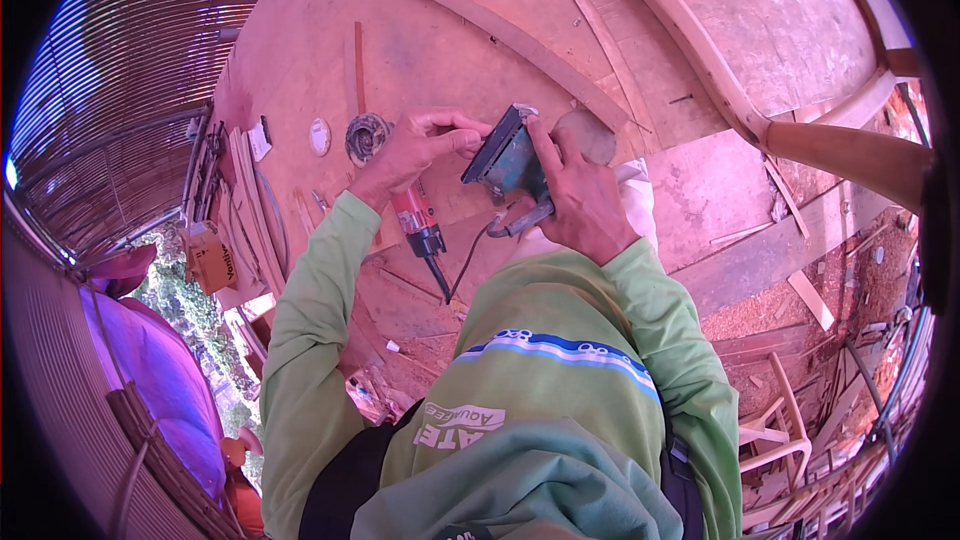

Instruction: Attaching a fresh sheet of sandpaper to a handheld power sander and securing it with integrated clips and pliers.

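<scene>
A teal power sander (512,170) with a flat black pad is tilted up in front of my body, its pad side turned toward the left. My right hand (590,195) is closed around the sander's body from the right. On the other side, my left hand (430,145) has thumb and forefinger pinched together right at the pad's edge; whatever lies between those fingertips is too small to make out. A red and black angle grinder (412,215) rests on the wooden worktop (300,70) beneath my left wrist, and a dark cord runs beside it.
Long curved wooden strips (520,45) lie across the far worktop. At the right stands a wooden frame with a thick rail (850,152). A round white disc (319,136) and stacked slats (255,210) are at the left. Wood shavings (760,300) cover the ground at the right.
</scene>
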### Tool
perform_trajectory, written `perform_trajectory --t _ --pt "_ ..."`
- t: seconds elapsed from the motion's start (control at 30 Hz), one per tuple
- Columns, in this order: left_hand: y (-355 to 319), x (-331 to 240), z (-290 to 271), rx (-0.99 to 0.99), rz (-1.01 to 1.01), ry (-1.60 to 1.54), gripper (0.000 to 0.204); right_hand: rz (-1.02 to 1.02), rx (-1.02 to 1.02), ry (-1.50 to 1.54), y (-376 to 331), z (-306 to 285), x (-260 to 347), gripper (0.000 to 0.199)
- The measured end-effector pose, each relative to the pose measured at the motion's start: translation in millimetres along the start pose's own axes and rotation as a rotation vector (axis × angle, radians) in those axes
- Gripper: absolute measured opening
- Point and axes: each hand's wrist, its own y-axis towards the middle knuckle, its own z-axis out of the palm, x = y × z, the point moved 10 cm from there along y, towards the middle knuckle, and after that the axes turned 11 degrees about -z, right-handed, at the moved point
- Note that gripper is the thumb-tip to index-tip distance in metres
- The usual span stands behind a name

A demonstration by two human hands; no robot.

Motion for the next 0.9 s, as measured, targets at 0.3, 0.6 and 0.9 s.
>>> perform_trajectory --t 0.3,0.6,0.9 --pt "35 34 8 0.171 -0.072 -0.445 0.010 0.029 0.043 0.000 1 0 -1 0.100" --pt "39 29 16 0.272 -0.145 -0.356 0.014 0.042 0.080 0.013 3 -4 2 0.100" --pt "39 17 23 0.364 -0.185 -0.190 0.016 0.059 0.088 0.010 4 -1 0 0.100"
